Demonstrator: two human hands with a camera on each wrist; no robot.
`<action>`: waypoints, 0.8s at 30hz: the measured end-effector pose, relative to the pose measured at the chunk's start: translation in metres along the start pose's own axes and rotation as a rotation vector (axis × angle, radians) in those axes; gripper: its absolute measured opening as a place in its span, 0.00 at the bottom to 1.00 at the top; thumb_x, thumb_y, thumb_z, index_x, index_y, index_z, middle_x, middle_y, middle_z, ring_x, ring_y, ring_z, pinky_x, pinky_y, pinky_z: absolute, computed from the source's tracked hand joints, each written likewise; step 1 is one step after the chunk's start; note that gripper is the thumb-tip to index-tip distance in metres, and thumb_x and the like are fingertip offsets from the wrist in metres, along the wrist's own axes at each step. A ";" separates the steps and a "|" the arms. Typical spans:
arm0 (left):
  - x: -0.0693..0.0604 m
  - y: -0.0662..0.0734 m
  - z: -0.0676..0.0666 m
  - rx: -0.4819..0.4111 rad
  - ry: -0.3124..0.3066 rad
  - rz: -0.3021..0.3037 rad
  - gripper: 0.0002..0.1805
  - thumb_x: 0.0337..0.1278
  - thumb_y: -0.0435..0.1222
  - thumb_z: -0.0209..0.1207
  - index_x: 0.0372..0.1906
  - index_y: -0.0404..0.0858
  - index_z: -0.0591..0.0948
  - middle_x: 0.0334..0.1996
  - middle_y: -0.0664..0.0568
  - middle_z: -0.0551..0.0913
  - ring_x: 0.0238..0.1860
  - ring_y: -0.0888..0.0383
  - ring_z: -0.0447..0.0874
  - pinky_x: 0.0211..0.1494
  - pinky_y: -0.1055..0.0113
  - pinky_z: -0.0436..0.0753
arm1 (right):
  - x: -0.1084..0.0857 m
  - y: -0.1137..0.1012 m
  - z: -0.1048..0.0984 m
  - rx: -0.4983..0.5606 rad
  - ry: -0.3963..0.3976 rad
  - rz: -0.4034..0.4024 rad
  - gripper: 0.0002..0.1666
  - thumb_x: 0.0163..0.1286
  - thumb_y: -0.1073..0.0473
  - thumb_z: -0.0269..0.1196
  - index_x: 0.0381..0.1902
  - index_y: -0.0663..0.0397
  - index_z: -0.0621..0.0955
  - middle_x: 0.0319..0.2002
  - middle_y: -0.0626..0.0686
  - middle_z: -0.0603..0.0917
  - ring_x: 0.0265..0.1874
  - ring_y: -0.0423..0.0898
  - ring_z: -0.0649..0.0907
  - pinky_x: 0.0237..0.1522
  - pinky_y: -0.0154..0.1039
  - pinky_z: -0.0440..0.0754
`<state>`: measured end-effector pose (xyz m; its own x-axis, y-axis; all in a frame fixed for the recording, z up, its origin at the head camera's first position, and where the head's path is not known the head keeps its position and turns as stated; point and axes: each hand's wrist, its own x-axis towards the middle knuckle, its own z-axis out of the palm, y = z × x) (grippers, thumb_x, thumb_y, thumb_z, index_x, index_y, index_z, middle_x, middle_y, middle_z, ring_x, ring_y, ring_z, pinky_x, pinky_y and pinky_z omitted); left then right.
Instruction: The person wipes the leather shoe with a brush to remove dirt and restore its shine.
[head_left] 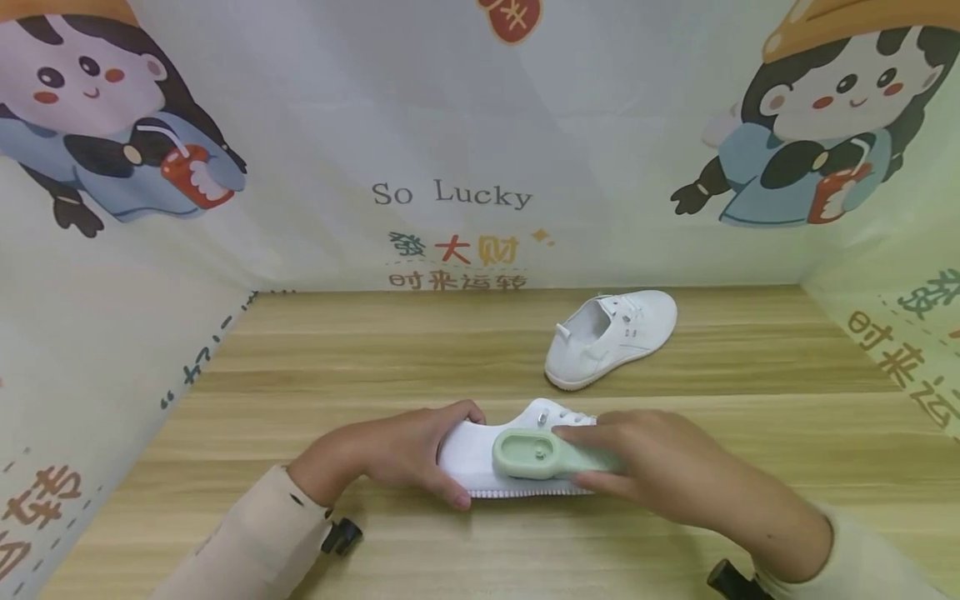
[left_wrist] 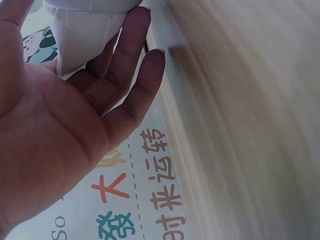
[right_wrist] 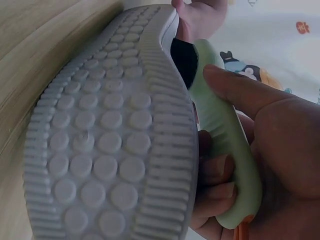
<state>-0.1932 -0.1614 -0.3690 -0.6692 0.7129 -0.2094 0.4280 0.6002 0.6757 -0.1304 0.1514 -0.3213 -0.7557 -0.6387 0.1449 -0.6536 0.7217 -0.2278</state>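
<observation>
A white lace-up shoe [head_left: 468, 458] is tipped on its side on the wooden surface, toe to the right. My left hand [head_left: 405, 446] grips its heel, thumb on the near side and fingers beyond. The left wrist view shows the white heel [left_wrist: 82, 37] between thumb and fingers. In my right hand [head_left: 660, 458] is a pale green brush [head_left: 525, 454], its head lying along the shoe's side. Dark bristles [right_wrist: 184, 62] meet the upper beside the studded sole [right_wrist: 100, 120]. My right fingers wrap the brush handle, which has an orange loop [right_wrist: 242, 230] at its end.
A second white shoe [head_left: 611, 337] stands upright farther back, right of centre. Printed cloth [head_left: 450, 108] with cartoon figures and lettering walls the wooden surface [head_left: 337, 350] at the back and both sides.
</observation>
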 end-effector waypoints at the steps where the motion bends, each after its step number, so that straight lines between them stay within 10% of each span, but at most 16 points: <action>1: 0.000 0.000 -0.001 0.000 0.003 0.003 0.39 0.42 0.51 0.77 0.57 0.50 0.67 0.45 0.57 0.79 0.42 0.61 0.78 0.48 0.67 0.77 | 0.002 -0.001 0.000 -0.006 0.002 0.000 0.26 0.66 0.41 0.67 0.61 0.36 0.82 0.31 0.38 0.82 0.27 0.33 0.72 0.29 0.33 0.71; 24: 0.000 0.001 -0.003 -0.034 -0.021 -0.009 0.39 0.43 0.50 0.77 0.58 0.50 0.67 0.46 0.57 0.79 0.43 0.60 0.78 0.48 0.67 0.77 | 0.001 0.005 -0.006 -0.017 -0.029 0.019 0.27 0.66 0.38 0.66 0.61 0.38 0.82 0.28 0.36 0.80 0.25 0.33 0.70 0.27 0.33 0.69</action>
<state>-0.1949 -0.1617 -0.3667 -0.6599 0.7153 -0.2298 0.4009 0.5939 0.6975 -0.1346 0.1559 -0.3168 -0.7664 -0.6324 0.1128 -0.6403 0.7378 -0.2139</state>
